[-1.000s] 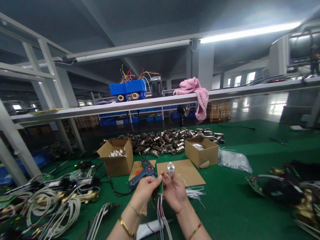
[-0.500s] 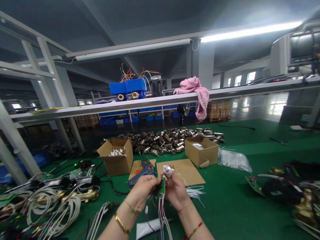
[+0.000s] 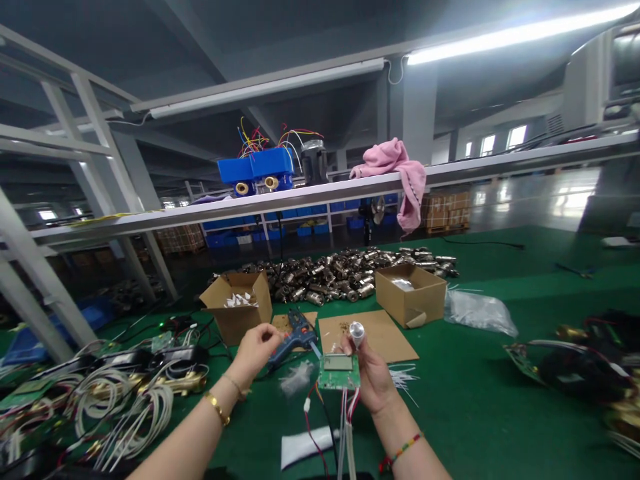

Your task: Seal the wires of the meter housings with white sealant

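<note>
My right hand [image 3: 373, 377] holds a small green circuit board [image 3: 339, 372] with red, white and black wires hanging below it, plus a silvery tube tip [image 3: 356, 331] between its fingers. My left hand [image 3: 254, 348] has come off the board and is stretched out over the green table, fingers curled, close to the blue glue gun [image 3: 294, 337] that lies on a cardboard sheet; whether it touches the gun I cannot tell. A whitish blur [image 3: 296, 379] hangs in the air between the two hands.
Two open cardboard boxes [image 3: 239, 315] [image 3: 411, 295] stand ahead, a heap of metal fittings [image 3: 345, 272] behind them. Coiled white cables and boards [image 3: 120, 400] crowd the left, more boards [image 3: 575, 360] the right. A white tube [image 3: 306, 445] lies near me. A shelf [image 3: 320, 197] spans above.
My left hand let go of the board and moved left and forward toward the glue gun. The right hand turned the board so its face shows. The view tilted slightly.
</note>
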The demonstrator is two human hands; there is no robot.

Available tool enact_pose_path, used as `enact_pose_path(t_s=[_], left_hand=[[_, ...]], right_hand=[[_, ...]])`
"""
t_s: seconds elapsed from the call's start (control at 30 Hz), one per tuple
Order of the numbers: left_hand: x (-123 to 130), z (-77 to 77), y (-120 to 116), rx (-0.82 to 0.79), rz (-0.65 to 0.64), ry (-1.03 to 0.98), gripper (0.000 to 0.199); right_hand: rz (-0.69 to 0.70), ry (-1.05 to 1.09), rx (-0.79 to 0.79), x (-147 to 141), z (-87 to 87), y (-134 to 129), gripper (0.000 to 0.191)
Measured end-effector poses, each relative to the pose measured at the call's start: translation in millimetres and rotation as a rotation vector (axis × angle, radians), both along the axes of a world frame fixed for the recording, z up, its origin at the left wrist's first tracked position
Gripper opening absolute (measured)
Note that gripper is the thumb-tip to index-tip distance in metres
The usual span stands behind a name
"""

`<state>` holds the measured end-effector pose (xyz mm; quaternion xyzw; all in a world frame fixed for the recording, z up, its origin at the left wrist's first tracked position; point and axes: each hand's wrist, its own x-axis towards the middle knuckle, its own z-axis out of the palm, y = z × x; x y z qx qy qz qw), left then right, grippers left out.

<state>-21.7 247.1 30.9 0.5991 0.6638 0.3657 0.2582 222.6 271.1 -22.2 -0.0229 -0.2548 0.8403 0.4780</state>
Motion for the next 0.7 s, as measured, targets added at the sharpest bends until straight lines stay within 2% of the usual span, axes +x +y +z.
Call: enact_pose_path(t_s=[0.1, 0.23, 0.3, 0.37, 0.47, 0.57, 0.63, 0.7], left_hand=[[2, -17.1, -3, 0.06, -0.11, 0.327, 0.022], [15, -42.4, -9, -0.002, -0.371, 0.609, 0.02], [15, -43.8, -10, -0.066, -0.458, 0.688, 0.023], [12, -35.4, -16, -0.123, -0.483, 0.731, 0.025], [10, -10.6, -39, -0.197, -0.468, 0.717, 0.029], [21, 10.7, -80, -0.273, -0.516, 0.604, 0.036], [35, 13.1, -108, -0.288, -0.562, 0.474, 0.039], [49, 5.5, -129, -0.272, -0.617, 0.235, 0.047]], right_hand=[[0.016, 0.022, 0.008, 2, -0.9, 1, 0.042], [-0.017, 0.059, 0.01, 2, -1.6, 1, 0.036], [-0.02, 0.059, 0.008, 2, -1.9, 1, 0.036], [-0.023, 0.053, 0.004, 1, -2.7, 1, 0.037], [-0.042, 0.057, -0.006, 1, -5.2, 1, 0.036], [-0.069, 0.074, -0.012, 0, -8.6, 2, 0.037], [-0.08, 0.084, -0.014, -2, -10.6, 3, 0.035], [-0.093, 0.091, -0.02, -3, -11.2, 2, 0.033]])
